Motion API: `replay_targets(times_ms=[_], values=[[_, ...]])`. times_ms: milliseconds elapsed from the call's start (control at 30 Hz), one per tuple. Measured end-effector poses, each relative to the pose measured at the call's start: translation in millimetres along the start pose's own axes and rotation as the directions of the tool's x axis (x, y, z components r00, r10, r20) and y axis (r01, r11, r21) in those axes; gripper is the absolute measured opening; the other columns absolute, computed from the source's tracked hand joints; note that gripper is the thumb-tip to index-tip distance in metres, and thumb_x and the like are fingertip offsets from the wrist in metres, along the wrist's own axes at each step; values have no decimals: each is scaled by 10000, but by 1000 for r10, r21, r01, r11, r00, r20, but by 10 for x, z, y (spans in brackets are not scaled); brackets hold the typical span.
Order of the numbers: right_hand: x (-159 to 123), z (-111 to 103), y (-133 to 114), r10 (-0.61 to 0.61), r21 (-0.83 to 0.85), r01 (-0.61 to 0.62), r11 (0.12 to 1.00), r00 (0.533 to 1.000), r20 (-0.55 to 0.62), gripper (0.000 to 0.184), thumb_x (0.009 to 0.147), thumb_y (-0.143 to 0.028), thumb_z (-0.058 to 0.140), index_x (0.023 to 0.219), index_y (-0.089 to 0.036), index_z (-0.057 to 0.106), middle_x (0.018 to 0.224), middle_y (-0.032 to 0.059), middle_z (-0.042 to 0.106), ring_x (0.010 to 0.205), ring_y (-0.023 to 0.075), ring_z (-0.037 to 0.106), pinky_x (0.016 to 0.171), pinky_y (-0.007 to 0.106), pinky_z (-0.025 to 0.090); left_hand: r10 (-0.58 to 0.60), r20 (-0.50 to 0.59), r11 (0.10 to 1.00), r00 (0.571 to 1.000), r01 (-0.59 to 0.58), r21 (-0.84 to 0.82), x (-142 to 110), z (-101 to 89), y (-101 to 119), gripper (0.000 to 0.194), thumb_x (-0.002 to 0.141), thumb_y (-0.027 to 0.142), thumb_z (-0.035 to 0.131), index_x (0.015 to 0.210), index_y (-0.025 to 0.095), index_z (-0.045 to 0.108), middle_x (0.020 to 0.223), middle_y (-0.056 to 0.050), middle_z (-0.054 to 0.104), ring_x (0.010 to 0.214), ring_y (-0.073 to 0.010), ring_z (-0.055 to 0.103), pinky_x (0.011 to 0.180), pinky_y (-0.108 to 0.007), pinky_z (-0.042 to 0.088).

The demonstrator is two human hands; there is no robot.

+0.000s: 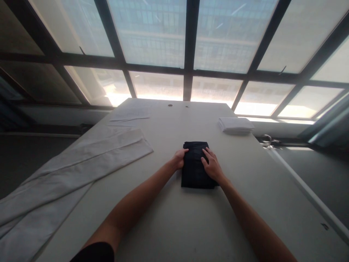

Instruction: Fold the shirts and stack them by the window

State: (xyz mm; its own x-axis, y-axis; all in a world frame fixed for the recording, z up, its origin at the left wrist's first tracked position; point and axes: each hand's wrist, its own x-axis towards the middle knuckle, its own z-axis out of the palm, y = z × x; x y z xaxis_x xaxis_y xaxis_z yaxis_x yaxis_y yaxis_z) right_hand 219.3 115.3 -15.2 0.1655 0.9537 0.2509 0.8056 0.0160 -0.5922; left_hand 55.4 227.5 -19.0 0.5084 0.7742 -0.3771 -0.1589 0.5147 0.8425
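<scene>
While the right hand (214, 168) rests with spread fingers over the right side of the folded black cloth (194, 174), the left hand (179, 159) touches its left edge; whether it grips is unclear. The cloth lies on the bench (163, 222), long axis toward the windows (155, 32), well apart from the long white fabric (81, 174) leftward and folded white stack (236, 124) rightward.

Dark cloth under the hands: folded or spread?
Folded: the dark cloth lies as a compact, thick rectangle between the left hand and right hand.
</scene>
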Motion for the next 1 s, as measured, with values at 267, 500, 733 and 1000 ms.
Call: replay_targets(times_ms=[267,500,733,1000], values=[[-53,92,-24,-1,-153,17,988,995,99,596,1000,-421,384,1535,-158,388,1660,103,184,1528,244,127,1211,457,193,711,3,402,704,-410,818,-156,14,140,564,889,133,469,1452,133,447,1545,-154,402,1452,-257,346,1206,-437,294],[-138,108,-204,-21,-323,65,944,990,138,585,1004,-297,292,1548,-86,336,1648,111,207,1530,227,114,1219,487,113,431,438,-159,789,-411,898,-325,193,-210,520,1007,286,329,1493,130,429,1580,-139,375,1500,-301,243,1219,-553,144],[226,105,-129,5,-324,69,943,975,224,588,1008,-300,255,1551,-89,327,1645,119,211,1523,241,153,1201,505,181,448,445,-241,775,-374,895,-315,168,-272,536,1021,303,282,1515,133,404,1582,-131,373,1501,-278,249,1229,-496,128],[777,175,113,167,-343,-89,935,964,205,598,1017,-339,271,1550,-68,306,1633,161,242,1516,273,171,1203,535,139,463,436,-250,772,-359,899,-331,176,-280,542,1017,326,315,1517,137,399,1578,-128,382,1495,-274,269,1228,-486,148]])
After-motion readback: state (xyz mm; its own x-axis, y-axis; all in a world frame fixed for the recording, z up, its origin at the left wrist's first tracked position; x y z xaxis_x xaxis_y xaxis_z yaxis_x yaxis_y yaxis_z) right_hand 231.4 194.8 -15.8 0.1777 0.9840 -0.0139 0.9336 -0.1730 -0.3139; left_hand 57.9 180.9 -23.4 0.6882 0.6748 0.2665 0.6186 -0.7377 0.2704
